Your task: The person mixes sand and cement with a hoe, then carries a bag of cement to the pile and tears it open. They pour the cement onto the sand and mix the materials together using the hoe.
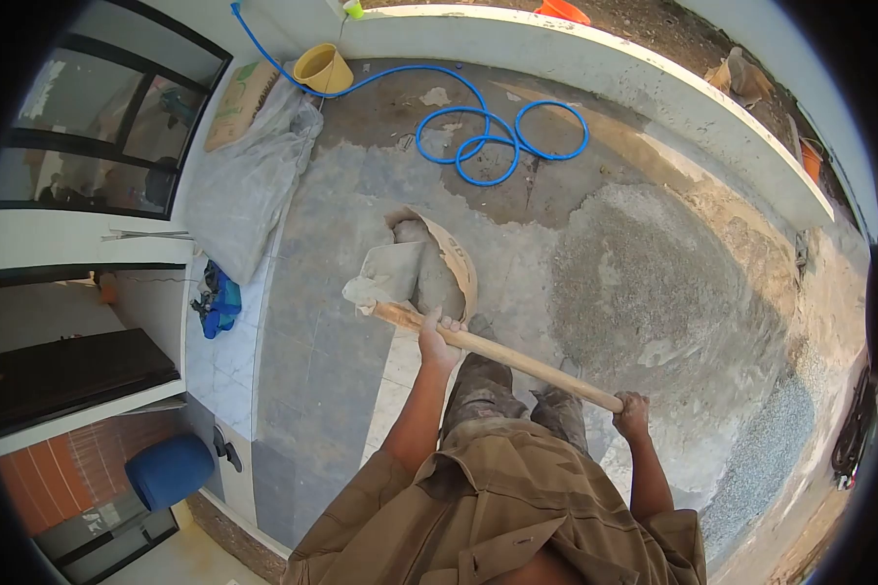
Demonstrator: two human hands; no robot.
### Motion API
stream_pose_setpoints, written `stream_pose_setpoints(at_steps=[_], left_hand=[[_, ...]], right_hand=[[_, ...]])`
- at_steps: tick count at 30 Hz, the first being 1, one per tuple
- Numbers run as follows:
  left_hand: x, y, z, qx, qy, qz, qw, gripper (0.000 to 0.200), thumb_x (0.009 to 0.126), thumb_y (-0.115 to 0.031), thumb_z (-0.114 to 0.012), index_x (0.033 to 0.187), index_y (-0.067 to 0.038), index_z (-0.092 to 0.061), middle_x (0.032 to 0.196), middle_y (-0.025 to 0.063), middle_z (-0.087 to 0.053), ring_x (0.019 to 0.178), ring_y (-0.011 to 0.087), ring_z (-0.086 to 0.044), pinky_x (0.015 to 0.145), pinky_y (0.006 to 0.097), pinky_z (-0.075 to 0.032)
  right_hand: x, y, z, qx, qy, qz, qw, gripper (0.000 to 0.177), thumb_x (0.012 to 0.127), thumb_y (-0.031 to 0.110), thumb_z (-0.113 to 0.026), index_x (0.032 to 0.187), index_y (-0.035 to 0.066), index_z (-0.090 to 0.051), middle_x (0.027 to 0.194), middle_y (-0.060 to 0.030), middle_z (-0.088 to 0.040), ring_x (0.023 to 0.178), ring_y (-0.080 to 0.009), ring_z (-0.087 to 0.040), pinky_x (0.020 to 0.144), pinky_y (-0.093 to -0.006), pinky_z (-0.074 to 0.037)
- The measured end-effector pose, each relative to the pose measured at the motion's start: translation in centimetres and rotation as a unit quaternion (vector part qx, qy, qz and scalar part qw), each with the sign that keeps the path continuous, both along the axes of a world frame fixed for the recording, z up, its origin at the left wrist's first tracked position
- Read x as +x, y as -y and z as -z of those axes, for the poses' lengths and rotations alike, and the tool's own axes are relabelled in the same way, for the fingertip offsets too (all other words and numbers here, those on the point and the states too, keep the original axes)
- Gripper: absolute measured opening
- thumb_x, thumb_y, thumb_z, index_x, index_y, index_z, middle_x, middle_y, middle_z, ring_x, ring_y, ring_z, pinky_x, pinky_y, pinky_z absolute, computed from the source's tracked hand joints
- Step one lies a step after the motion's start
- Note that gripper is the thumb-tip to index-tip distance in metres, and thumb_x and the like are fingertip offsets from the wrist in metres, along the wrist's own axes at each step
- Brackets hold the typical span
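A long wooden handle [527, 363] runs across in front of my body, with a hoe-like metal blade [394, 270] at its left end. My left hand [440, 339] is wrapped round the handle near the blade. Farther down, my right hand [632, 413] grips the handle's other end. The blade rests at an opened paper bag [456, 255] with grey powder [439, 291] in it, on the floor just ahead of my feet. Grey material clings to the blade's collar.
A spread of grey sandy mix [654, 273] lies on the right, with gravel [766, 463] beyond it. A blue hose [490, 141] coils ahead near a yellow bucket [323, 70]. Plastic sheeting [244, 175] and a blue barrel [170, 472] are on the left. A low wall [595, 63] bounds the far side.
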State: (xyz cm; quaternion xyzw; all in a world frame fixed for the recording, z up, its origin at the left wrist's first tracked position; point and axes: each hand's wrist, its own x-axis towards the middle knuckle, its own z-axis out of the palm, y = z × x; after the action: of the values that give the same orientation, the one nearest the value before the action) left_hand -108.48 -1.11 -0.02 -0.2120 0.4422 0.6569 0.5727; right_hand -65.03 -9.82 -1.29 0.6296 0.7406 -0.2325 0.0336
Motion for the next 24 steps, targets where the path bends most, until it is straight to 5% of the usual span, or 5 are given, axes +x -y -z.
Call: stream_pose_setpoints(at_steps=[4, 12, 17, 20, 24], left_hand=[[1.6, -1.0, 1.2, -0.07, -0.036, 0.085, 0.993, 0.018, 0.085, -0.019, -0.059, 0.074, -0.012, -0.047, 0.059, -0.0012, -0.04, 0.052, 0.0149, -0.041, 0.059, 0.0338, -0.041], [1.3, 0.1, 4.6, -0.134, -0.153, 0.191, 0.96, 0.026, 0.081, -0.027, -0.066, 0.086, -0.008, -0.048, 0.065, 0.0018, -0.047, 0.055, 0.0165, -0.051, 0.052, 0.0336, -0.046], [-3.8, -4.0, 2.6, -0.187, -0.252, 0.144, 0.938, 0.053, 0.074, -0.044, -0.071, 0.099, -0.004, -0.047, 0.08, 0.0065, -0.051, 0.065, 0.0215, -0.056, 0.053, 0.0387, -0.049], [-4.9, -5.7, 2.5, -0.266, -0.307, 0.161, 0.9, 0.057, 0.073, -0.045, -0.07, 0.101, -0.002, -0.046, 0.083, 0.0077, -0.051, 0.069, 0.0228, -0.057, 0.054, 0.0402, -0.049], [-5.8, -4.8, 6.5, -0.237, -0.32, 0.19, 0.898, 0.047, 0.08, -0.036, -0.063, 0.105, 0.0, -0.046, 0.079, 0.0088, -0.053, 0.061, 0.0233, -0.057, 0.049, 0.0377, -0.048]], right_hand=[[-0.7, 6.8, 1.6, -0.199, -0.038, 0.076, 0.976, 0.013, 0.071, 0.016, -0.063, 0.083, 0.011, -0.061, 0.082, -0.0127, -0.064, 0.082, -0.0343, -0.06, 0.071, -0.0443, -0.046], [-4.9, 14.7, 6.3, -0.328, -0.051, 0.141, 0.933, 0.036, 0.069, 0.036, -0.071, 0.093, 0.011, -0.062, 0.094, -0.0155, -0.064, 0.094, -0.0336, -0.06, 0.081, -0.0423, -0.048], [-8.9, 15.6, 7.9, -0.259, -0.047, 0.133, 0.956, 0.044, 0.069, 0.04, -0.069, 0.101, 0.011, -0.06, 0.106, -0.0146, -0.06, 0.102, -0.0328, -0.056, 0.088, -0.0433, -0.044], [-11.3, 15.7, 9.2, -0.272, -0.036, 0.148, 0.95, 0.045, 0.069, 0.038, -0.067, 0.104, 0.011, -0.058, 0.11, -0.0136, -0.059, 0.105, -0.0318, -0.055, 0.09, -0.0444, -0.043], [-13.8, 18.1, 11.1, -0.32, -0.02, 0.193, 0.927, 0.046, 0.074, 0.037, -0.059, 0.108, 0.008, -0.056, 0.112, -0.0162, -0.056, 0.106, -0.0343, -0.053, 0.09, -0.0458, -0.043]])
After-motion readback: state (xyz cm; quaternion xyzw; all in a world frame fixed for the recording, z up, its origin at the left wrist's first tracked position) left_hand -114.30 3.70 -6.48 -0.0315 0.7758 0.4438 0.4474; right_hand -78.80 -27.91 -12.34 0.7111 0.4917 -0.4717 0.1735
